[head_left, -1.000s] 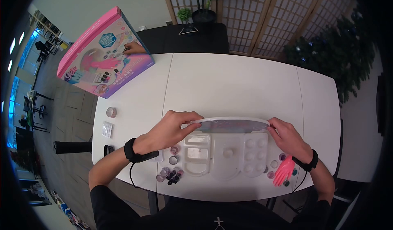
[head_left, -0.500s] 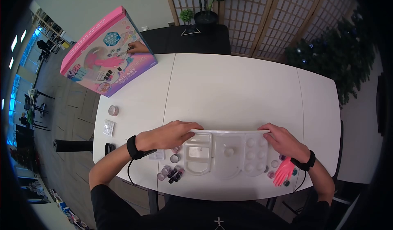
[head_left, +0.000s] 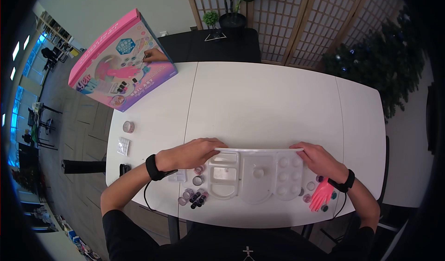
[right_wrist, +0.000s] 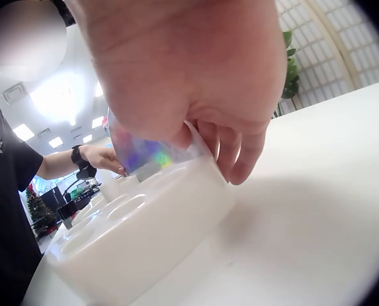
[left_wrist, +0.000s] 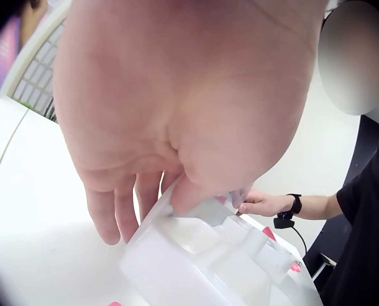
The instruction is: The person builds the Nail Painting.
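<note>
A white plastic tray (head_left: 250, 193) with compartments on its left and round wells on its right lies on the table in front of me. Along its far edge stands a thin panel (head_left: 259, 149), seen nearly edge-on from my head; the right wrist view shows its shiny, rainbow-tinted face (right_wrist: 145, 153). My left hand (head_left: 192, 153) pinches the panel's left end, thumb on the near side and fingers behind. At the opposite end my right hand (head_left: 320, 158) pinches it likewise. In the left wrist view, the fingertips reach down behind the tray wall (left_wrist: 170, 268).
Left of the tray are small jars (head_left: 198, 180) and dark-capped bottles (head_left: 198, 199). A pink plastic hand (head_left: 321, 196) lies right of it among small pots. A large nail art box (head_left: 123, 64) stands at the back left, with a jar (head_left: 128, 127) and a clear packet (head_left: 123, 146) nearer.
The panel has gone from leaning, with its face showing, to nearly edge-on at the tray's far edge. Both hands have come down slightly toward me with it, then held nearly still.
</note>
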Action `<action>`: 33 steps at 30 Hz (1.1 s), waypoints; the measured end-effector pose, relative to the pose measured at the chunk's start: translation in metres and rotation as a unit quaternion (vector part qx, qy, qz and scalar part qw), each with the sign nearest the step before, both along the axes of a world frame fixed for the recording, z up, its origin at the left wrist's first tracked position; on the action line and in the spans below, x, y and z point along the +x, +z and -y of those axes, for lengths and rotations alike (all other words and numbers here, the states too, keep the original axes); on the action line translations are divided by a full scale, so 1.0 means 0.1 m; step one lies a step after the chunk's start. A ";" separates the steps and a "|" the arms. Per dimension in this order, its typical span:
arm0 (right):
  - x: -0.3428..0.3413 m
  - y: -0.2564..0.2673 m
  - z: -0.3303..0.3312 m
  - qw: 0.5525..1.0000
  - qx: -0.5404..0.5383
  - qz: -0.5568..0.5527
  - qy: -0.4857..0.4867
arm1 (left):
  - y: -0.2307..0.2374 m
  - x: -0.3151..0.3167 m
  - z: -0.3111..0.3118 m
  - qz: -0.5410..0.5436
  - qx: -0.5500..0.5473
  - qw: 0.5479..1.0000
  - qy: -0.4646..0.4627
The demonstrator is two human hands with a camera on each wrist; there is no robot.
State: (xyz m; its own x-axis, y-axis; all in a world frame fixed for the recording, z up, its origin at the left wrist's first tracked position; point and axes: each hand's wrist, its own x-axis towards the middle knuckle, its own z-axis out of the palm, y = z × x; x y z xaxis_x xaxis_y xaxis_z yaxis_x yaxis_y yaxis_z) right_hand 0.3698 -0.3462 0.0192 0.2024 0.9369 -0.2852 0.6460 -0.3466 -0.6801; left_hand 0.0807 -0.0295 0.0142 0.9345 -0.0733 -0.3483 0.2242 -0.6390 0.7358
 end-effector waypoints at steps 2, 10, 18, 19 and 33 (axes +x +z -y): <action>0.00 -0.01 0.01 1.000 0.011 0.009 0.004 | -0.02 0.00 -0.01 0.017 -0.003 1.000 -0.007; 0.03 -0.09 0.05 0.997 0.050 0.039 0.031 | -0.11 -0.02 -0.01 0.062 -0.017 0.998 0.002; 0.06 -0.08 0.05 0.996 0.020 0.073 0.042 | -0.19 -0.05 0.01 -0.003 0.048 0.998 0.033; 0.06 -0.07 0.04 0.996 0.006 0.075 0.039 | -0.16 -0.05 0.01 -0.012 0.057 0.998 0.035; -0.84 1.03 0.65 0.988 0.047 0.140 -0.048 | 0.01 -1.04 0.08 0.078 0.285 0.951 0.091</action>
State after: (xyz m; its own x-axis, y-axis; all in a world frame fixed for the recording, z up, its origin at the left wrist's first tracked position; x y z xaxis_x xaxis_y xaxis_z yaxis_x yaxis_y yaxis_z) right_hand 0.2859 -0.4116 0.1219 0.3500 0.9293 -0.1180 0.7809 -0.3590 -0.5111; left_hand -0.0237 -0.0378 0.0153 0.9573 0.2528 -0.1400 0.2852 -0.9050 0.3156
